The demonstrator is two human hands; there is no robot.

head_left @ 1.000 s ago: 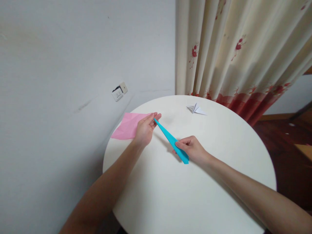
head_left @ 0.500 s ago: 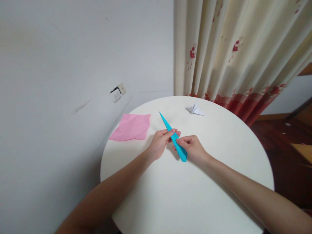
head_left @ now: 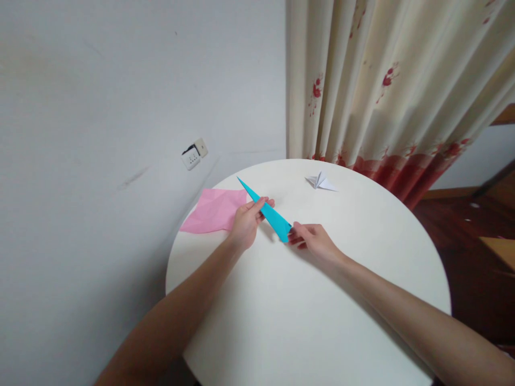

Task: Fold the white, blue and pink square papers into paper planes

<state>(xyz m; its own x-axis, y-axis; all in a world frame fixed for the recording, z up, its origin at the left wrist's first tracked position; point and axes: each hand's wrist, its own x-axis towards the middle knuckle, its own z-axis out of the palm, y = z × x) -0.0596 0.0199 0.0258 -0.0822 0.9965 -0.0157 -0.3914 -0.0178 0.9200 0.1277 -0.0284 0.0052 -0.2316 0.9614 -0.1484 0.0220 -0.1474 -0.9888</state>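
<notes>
Mid-fold on a long blue paper point (head_left: 266,210), held just above the round white worktop (head_left: 314,300). Left hand (head_left: 246,222) pinched shut at mid-length, right hand (head_left: 311,241) pinched shut on the wide end at 4 o'clock. Likely next: pressing the crease flat. Pink sheet (head_left: 213,210) at 9 o'clock.

Soft, even daylight, dim overall; no glare. Faint shadows fall toward 7 o'clock on the surface (head_left: 306,321) beneath the forearms. Wide-angle bending at frame edges; curtain (head_left: 386,80) at 1 o'clock slightly soft, centre sharp
</notes>
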